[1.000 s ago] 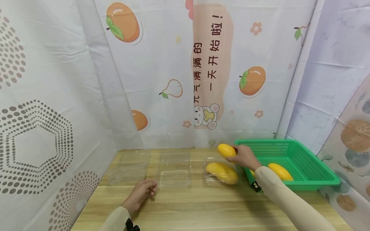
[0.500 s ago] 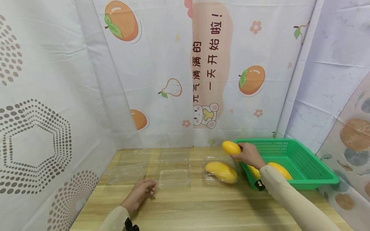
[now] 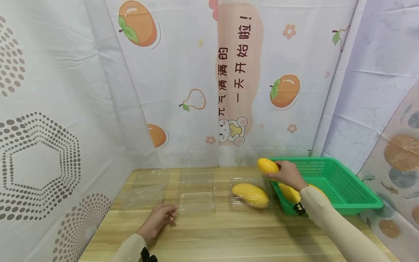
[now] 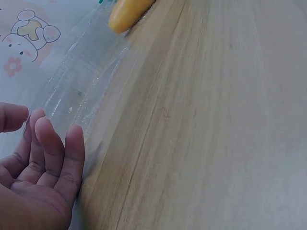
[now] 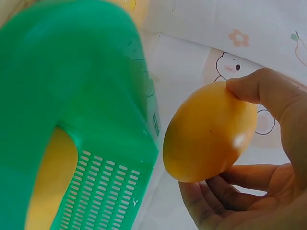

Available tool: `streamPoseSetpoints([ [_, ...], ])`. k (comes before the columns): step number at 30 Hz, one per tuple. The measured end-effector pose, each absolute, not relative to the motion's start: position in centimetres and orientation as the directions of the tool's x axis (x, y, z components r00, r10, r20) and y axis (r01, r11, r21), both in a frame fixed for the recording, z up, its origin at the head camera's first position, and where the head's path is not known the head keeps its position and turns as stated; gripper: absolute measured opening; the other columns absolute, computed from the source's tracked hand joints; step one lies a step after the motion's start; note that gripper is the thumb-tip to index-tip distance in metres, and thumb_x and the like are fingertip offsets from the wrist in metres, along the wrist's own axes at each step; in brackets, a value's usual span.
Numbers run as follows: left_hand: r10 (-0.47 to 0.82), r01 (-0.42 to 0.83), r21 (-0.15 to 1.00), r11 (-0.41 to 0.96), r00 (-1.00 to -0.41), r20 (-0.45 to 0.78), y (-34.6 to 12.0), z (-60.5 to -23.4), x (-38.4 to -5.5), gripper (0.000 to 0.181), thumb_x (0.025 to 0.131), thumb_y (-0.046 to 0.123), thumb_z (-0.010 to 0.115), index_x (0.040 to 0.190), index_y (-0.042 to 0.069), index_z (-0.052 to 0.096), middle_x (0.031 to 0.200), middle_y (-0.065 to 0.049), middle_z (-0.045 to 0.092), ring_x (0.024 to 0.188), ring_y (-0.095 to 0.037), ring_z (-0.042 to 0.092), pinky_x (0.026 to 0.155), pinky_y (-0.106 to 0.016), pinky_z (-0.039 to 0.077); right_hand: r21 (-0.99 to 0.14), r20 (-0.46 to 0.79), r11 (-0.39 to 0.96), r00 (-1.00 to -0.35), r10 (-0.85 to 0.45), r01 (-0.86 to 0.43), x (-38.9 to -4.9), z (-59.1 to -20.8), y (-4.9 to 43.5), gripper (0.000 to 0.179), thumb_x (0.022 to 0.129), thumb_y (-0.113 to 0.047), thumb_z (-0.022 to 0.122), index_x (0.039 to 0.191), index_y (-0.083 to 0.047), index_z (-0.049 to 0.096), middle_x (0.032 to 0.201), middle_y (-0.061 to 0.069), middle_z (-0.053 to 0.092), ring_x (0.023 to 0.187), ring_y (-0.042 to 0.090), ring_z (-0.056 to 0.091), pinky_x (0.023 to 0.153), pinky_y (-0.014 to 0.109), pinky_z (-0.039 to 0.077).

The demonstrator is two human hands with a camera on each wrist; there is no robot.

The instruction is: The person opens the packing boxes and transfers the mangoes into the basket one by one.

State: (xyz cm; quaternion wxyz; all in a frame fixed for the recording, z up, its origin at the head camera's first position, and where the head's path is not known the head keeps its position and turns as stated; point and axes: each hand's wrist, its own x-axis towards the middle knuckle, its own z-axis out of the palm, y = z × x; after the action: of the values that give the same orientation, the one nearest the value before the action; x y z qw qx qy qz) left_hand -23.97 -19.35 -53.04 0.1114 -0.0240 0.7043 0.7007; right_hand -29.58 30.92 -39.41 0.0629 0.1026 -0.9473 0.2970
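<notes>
My right hand [image 3: 289, 175] pinches a yellow mango [image 3: 267, 166] between thumb and fingers, up near the left rim of the green basket [image 3: 355, 208]. The right wrist view shows the thumb on top of that mango [image 5: 208, 134] and the fingers under it. Inside the basket lie more mangoes, one by the left wall [image 3: 289, 193] and another partly hidden behind the sleeve. My left hand [image 3: 160, 219] rests on the wooden table, fingers loosely curled and holding nothing, close to a clear plastic box [image 3: 197, 209].
Another clear box [image 3: 144, 196] stands at the left. Beside the basket, a third clear box [image 3: 234, 204] holds yellow mango [image 3: 250, 195]. Printed curtains [image 3: 190, 54] hang behind the table [image 3: 209, 242] and at both sides.
My right hand has moved right with the mango, from above the filled clear box to the basket's left rim. My left hand has stayed in place.
</notes>
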Motion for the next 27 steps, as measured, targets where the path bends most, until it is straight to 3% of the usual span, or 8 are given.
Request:
streamPoseSetpoints([
  [17,0.144,-0.190,0.982,0.006,-0.971,-0.189,-19.6,-53.0,-24.0,0.030,0.102,0.022,0.064,0.106,-0.008,0.063,0.085,-0.006,0.064,0.074,-0.014,0.058,0.074,-0.032,0.058,-0.588,0.123,0.792,-0.986,-0.112,-0.164,-29.2,-40.3,33.7,0.039,0.091,-0.032,0.078,0.108,0.002,0.069,0.080,0.007,0.063,0.066,0.021,0.053,0.058,0.035,0.047],
  [27,0.128,-0.199,0.980,-0.005,-0.972,-0.197,-19.6,-53.0,-24.0,0.028,0.102,0.020,0.064,0.104,-0.008,0.063,0.085,-0.007,0.064,0.073,-0.015,0.059,0.074,-0.033,0.059,-0.590,0.108,0.796,-0.990,-0.090,-0.137,-29.4,-40.7,35.5,0.045,0.091,-0.033,0.079,0.114,0.004,0.069,0.082,0.008,0.065,0.067,0.023,0.055,0.058,0.036,0.048],
])
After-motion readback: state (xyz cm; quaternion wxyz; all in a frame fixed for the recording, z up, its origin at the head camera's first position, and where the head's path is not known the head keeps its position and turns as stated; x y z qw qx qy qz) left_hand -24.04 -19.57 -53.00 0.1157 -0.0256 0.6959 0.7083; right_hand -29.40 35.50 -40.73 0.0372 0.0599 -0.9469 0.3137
